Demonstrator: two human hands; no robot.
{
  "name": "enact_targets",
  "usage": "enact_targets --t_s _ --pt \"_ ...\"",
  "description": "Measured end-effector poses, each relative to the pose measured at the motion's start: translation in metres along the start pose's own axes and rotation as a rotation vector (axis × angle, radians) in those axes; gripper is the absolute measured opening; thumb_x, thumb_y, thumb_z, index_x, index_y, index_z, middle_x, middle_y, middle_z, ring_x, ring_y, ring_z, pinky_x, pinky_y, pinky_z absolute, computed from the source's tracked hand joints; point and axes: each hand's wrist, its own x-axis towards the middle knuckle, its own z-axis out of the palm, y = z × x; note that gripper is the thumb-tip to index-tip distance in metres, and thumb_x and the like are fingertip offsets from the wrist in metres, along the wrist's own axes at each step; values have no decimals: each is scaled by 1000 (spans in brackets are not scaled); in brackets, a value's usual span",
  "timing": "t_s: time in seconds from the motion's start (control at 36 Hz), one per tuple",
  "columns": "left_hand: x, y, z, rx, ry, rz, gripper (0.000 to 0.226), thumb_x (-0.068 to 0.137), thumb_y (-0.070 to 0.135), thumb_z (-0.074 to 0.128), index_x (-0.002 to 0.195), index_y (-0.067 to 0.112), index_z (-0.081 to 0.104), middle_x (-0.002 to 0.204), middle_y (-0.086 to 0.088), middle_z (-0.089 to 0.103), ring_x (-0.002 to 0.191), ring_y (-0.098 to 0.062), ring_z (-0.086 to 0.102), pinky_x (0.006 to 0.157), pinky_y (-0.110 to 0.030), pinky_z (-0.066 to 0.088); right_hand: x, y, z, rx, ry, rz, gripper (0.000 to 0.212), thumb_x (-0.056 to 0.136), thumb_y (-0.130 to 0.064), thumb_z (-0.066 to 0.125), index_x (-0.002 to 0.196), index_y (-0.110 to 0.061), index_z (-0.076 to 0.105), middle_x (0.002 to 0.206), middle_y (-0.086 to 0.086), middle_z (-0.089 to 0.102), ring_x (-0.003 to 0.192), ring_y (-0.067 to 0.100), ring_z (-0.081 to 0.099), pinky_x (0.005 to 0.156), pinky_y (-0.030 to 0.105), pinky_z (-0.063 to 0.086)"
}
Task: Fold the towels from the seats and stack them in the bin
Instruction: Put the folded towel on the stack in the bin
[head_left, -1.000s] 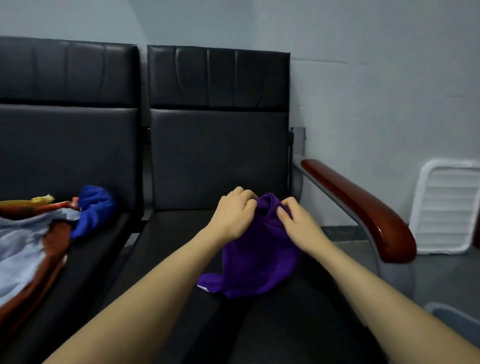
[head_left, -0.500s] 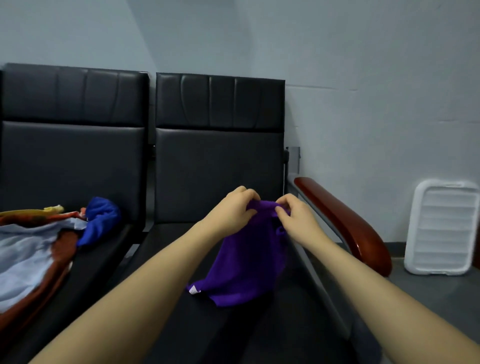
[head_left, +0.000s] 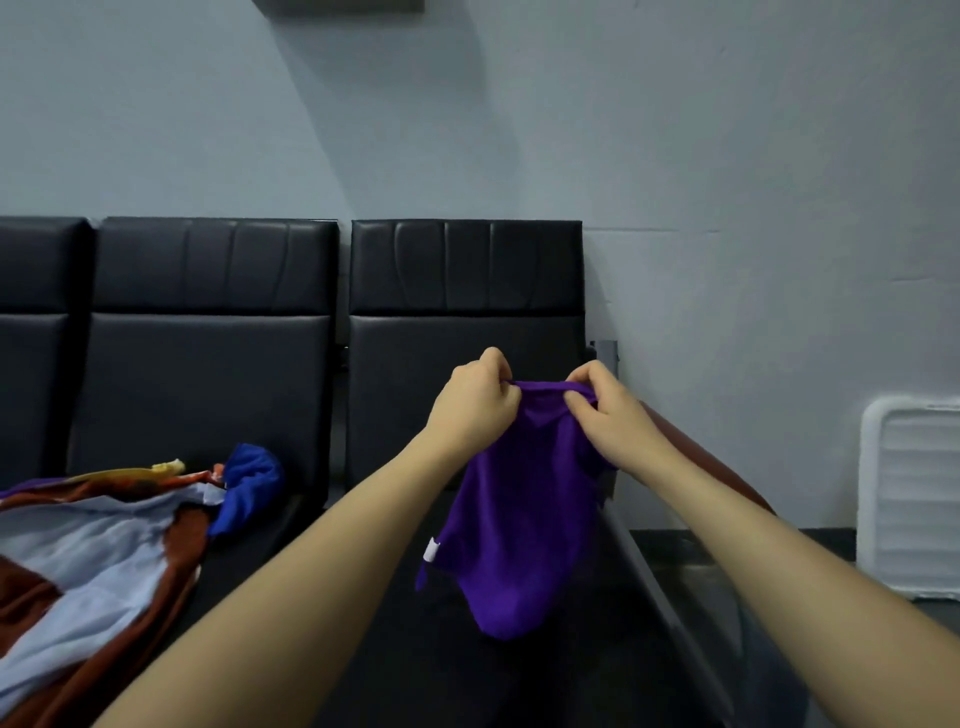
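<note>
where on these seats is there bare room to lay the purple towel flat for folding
The seat under the purple towel, which the left hand and right hand hold up by its top edge, shows bare cushion between the two forearms. The neighbouring seat on the left is crowded with the pile of towels, including a blue one.

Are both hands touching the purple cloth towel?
Touching. The head view shows the left hand and right hand pinching the purple cloth towel along its top edge.
</note>
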Motion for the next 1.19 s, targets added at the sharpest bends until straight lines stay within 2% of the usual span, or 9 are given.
enact_targets --t_s 0.14,0.28,0.53,0.69,0.83,1.0,1.08,1.14,1.19 --pt "-1 6 3 -71 -18 21 20 87 22 60 104 12 56 102 0 52 89 -12 51 63 -15 39 -1 -8 0 60 89 -32 8 98 -22 48 94 -17 53 84 -3 58 76 8 56 62 18 41" --pt "-6 8 2 -8 -43 105 27 89 26 62 113 12 61 105 -2 50 95 -15 51 78 -22 40 -5 -7 -10 18 102 -43 16 97 -25 50 88 -15 59 80 1 61 78 17 58 73 37 49" --pt "-7 18 -1 -36 10 71 26 98 22 49 95 6 70 85 -2 64 78 -14 58 65 -22 42 -13 -7 -20 -97 -37 11 10 90 -31 55 84 -25 60 80 -5 64 80 17 62 77 49 55" --pt "-9 13 1 -52 51 24 26 100 22 43 93 5 62 80 -6 62 73 -22 60 62 -33 47 -11 -15 -16 -80 -44 5 6 92 -21 53 95 -19 58 86 -1 63 81 18 61 76 42 53" --pt "-11 3 -6 -48 -111 0 22 94 21 48 112 8 53 103 -3 54 87 -15 53 70 -24 41 -12 -15 -12 -62 -153 10 14 93 -14 50 106 -16 47 93 4 58 83 22 59 69 33 48" --pt "-16 -16 -4 36 -256 104 70 78 24 72 134 11 32 126 -4 39 111 -16 43 93 -27 44 -9 -8 -3 -8 -41 -23 11 96 -20 51 93 -15 60 87 -1 63 83 13 59 76 35 51" --pt "-13 -18 2 9 -175 120 44 87 31 64 124 16 44 113 -2 44 104 -18 47 90 -30 44 -7 -8 1 13 -17 -54 10 93 -19 56 91 -15 66 84 -2 66 82 10 61 76 34 52" --pt "-9 -19 2 33 -116 109 20 94 22 54 112 14 56 100 0 47 98 -22 52 83 -31 45 -6 -7 1 3 -24 -70 11 92 -19 59 93 -16 69 84 -5 67 82 6 61 77 32 52" --pt "-5 -21 1 81 -72 92 18 93 12 49 105 11 64 96 1 50 95 -23 55 79 -34 47 -4 -7 0 -8 -38 -70 11 91 -20 61 95 -17 71 86 -8 67 84 3 60 79 30 52"
